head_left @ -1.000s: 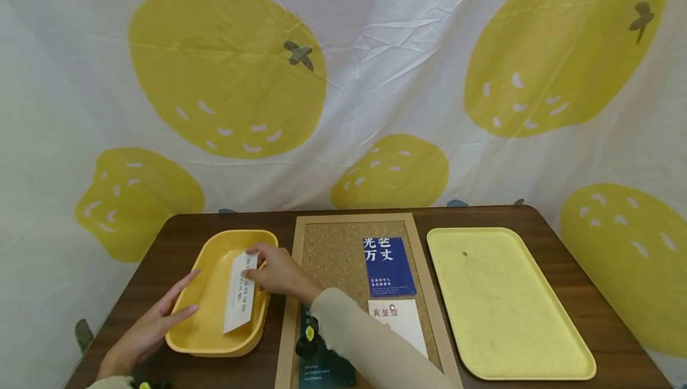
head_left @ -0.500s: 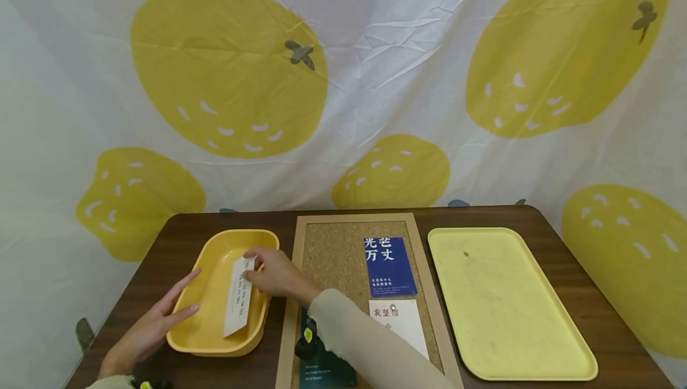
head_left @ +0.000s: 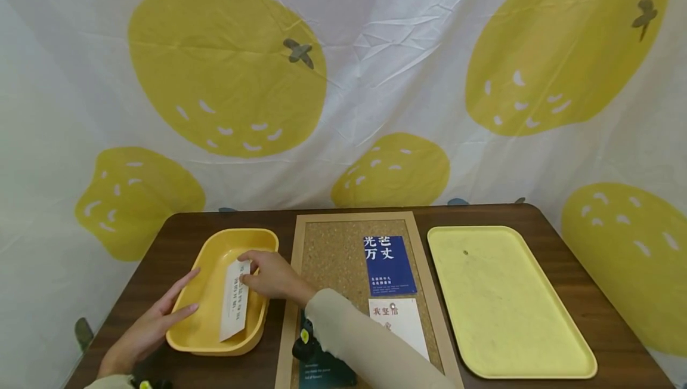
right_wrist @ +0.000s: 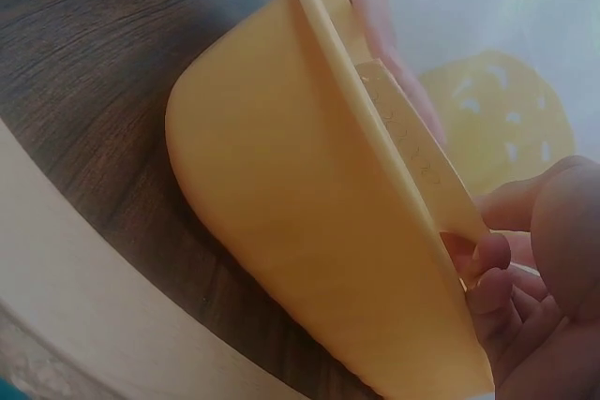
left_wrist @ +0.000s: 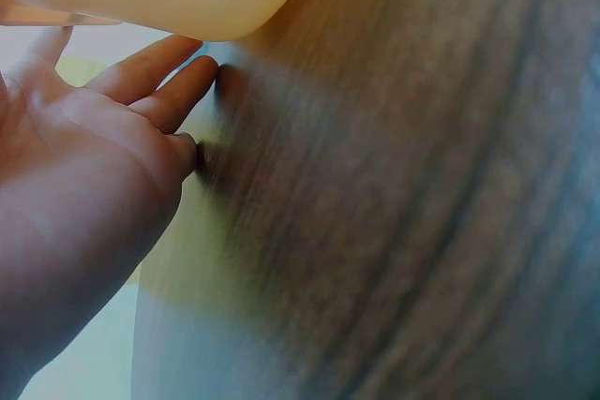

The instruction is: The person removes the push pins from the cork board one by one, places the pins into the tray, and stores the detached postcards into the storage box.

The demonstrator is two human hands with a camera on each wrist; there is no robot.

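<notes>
I locate the white card [head_left: 234, 308] inside the yellow basin [head_left: 214, 269], on the left of the desk [head_left: 182, 238]. The card lies toward the basin's right wall, tilted, its printed face visible. I cannot tell whether its near edge touches the basin floor.

Right hand [head_left: 276, 275]: pinching the card at its far right edge, thumb against fingers, just above the basin's right rim. Left hand [head_left: 150, 324]: fingers spread and extended against the basin's left side, thumb and index at the rim.

I judge the step in hand to be handling the card within the basin; its direction is not evident. For good results, I apply these points:

1. Brace the basin with the left hand so that it does not slide against the cork board [head_left: 333, 252] on its right.
2. Pinch lightly at the edge; the card looks thin and could crease.
3. Guide the card parallel to the right wall, clear of the rim, to avoid bending a corner.
4. Leave the printed face uncovered.
</notes>
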